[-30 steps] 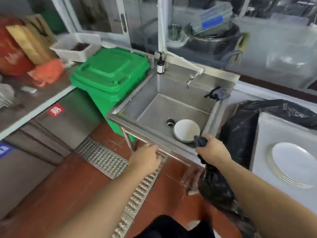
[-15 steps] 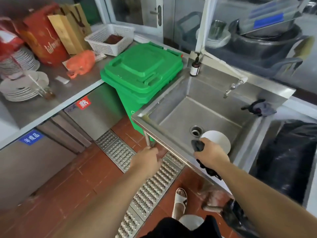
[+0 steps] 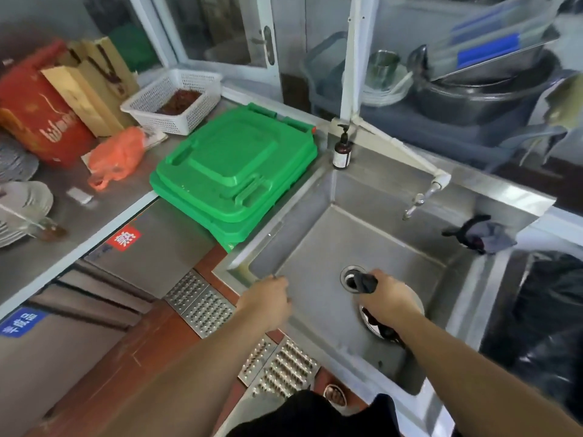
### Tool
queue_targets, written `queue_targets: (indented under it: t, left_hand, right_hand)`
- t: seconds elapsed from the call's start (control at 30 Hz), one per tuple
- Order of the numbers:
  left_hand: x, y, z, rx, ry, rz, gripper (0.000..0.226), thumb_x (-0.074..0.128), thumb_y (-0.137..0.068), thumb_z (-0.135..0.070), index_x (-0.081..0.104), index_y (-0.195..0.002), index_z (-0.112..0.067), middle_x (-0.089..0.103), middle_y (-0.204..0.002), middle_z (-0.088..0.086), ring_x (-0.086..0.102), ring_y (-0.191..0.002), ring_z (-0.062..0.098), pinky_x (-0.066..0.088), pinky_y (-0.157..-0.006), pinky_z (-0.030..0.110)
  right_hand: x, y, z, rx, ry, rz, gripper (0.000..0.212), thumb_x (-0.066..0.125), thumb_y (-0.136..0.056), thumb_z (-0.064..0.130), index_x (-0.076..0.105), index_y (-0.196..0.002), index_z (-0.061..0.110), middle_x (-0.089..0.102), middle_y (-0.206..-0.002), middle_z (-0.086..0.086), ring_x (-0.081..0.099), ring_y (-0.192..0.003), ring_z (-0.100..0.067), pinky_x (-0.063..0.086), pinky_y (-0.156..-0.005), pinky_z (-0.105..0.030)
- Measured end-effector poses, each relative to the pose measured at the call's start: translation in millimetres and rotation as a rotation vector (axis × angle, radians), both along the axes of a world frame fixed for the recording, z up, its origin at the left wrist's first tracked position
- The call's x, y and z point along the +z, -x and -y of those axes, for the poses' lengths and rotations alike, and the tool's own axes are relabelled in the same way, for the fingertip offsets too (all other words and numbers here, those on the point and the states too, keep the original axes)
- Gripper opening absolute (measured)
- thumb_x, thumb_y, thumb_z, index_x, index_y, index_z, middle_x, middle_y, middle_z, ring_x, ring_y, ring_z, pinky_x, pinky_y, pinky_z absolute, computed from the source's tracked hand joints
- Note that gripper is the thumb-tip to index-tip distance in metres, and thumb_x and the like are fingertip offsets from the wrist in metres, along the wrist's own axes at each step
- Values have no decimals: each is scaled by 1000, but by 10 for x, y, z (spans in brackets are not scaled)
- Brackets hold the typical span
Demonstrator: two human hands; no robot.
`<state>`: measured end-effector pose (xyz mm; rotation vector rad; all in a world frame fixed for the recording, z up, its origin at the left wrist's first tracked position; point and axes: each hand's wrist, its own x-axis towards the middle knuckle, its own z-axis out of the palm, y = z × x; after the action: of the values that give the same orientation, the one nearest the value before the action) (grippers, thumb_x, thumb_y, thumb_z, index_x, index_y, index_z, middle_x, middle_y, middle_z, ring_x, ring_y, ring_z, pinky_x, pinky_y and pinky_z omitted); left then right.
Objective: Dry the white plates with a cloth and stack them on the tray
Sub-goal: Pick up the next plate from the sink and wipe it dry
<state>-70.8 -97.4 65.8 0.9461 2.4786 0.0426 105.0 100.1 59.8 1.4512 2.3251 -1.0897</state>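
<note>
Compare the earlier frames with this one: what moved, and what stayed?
Both hands advanced over the sink. The right hand, gripping the dark cloth throughout, now covers most of the white plate. The left hand stayed empty. The plate lies where it was.

The right hand (image 3: pixel 386 299) covers most of the white plate (image 3: pixel 418 305) in the sink (image 3: pixel 315 234), only a sliver of rim peeking out on the right. The dark cloth (image 3: pixel 366 282) vanishes into the fist, so its full shape can't be read. Fingers of the left hand (image 3: pixel 266 299) curl out of sight at the sink's near-left edge. On the left surface (image 3: pixel 104 209), the stacked plates (image 3: pixel 19 209) are cut by the picture's edge and blurred. The black bag (image 3: pixel 549 316) runs off on the right.
</note>
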Motion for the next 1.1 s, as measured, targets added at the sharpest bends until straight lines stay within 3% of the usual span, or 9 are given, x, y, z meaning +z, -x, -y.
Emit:
queue_targets:
  t: [0.07, 0.13, 0.23, 0.33, 0.43, 0.5, 0.7, 0.97, 1.1]
  left_hand:
    - [-57, 121, -219, -54, 29, 8, 36, 57, -101, -36, 59, -134, -21, 63, -133, 2, 68, -104, 22, 57, -88, 39]
    - [-139, 229, -435, -111, 52, 19, 38, 55, -100, -36, 59, -135, -20, 61, -136, 6, 66, -114, 28, 53, -93, 38]
    - [-305, 385, -728, -204, 70, 57, 38, 53, -98, -36, 58, -132, -21, 60, -136, 8, 62, -121, 32, 52, -100, 40]
    - [-474, 534, -1000, -302, 84, 110, 40, 52, -95, -36, 58, -133, -22, 58, -139, 7, 59, -125, 32, 50, -103, 40]
    - [-616, 697, -1213, -376, 99, 165, 41, 51, -92, -38, 58, -131, -26, 59, -139, 5, 61, -123, 32, 51, -100, 38]
    - [-742, 837, -1350, -434, 105, 191, 43, 52, -91, -38, 58, -133, -28, 61, -139, 3, 63, -123, 30, 52, -100, 36]
    - [-1147, 1116, -1631, -575, 193, 190, 38, 53, -98, -42, 59, -132, -27, 65, -138, 4, 64, -122, 30, 52, -96, 34]
    - [-1654, 928, -1912, -639, 280, 235, 39, 54, -100, -43, 60, -134, -25, 63, -141, 5, 62, -126, 30, 51, -99, 34]
    - [-1947, 686, -2045, -625, 287, 260, 40, 54, -100, -44, 61, -135, -26, 64, -140, 4, 61, -125, 30, 51, -100, 35]
  right_hand:
    - [-56, -15, -118, -73, 66, -16, 22, 59, -79, 26, 51, -99, 32, 65, -56, 3, 54, -31, -5, 36, -28, -18]
    - [-102, -36, -211, -164, 141, -43, 22, 55, -77, 26, 57, -97, 34, 71, -60, -3, 65, -40, -22, 51, -39, -31]
    - [-170, -65, -313, -303, 197, -50, 31, 53, -77, 28, 57, -103, 43, 75, -71, -7, 72, -51, -37, 55, -41, -39]
    - [-233, -54, -382, -439, 215, -16, 36, 55, -77, 27, 57, -112, 37, 75, -78, -10, 70, -54, -37, 52, -43, -37]
    - [-308, -58, -421, -530, 190, 20, 45, 58, -79, 26, 57, -123, 34, 76, -80, -6, 76, -69, -36, 57, -53, -40]
    - [-395, -66, -416, -583, 178, 43, 50, 61, -81, 28, 56, -131, 33, 77, -84, -4, 76, -70, -31, 61, -57, -40]
    - [-782, -138, -311, -695, 197, 77, 43, 67, -87, 34, 56, -129, 28, 74, -93, -4, 74, -78, -28, 66, -72, -49]
    - [-1311, -344, -244, -837, 276, 65, 34, 58, -81, 55, 58, -105, 31, 73, -81, -1, 71, -68, -25, 59, -56, -36]
    - [-1586, -458, -259, -868, 304, 73, 29, 60, -80, 49, 59, -102, 31, 74, -76, 0, 70, -62, -24, 56, -51, -34]
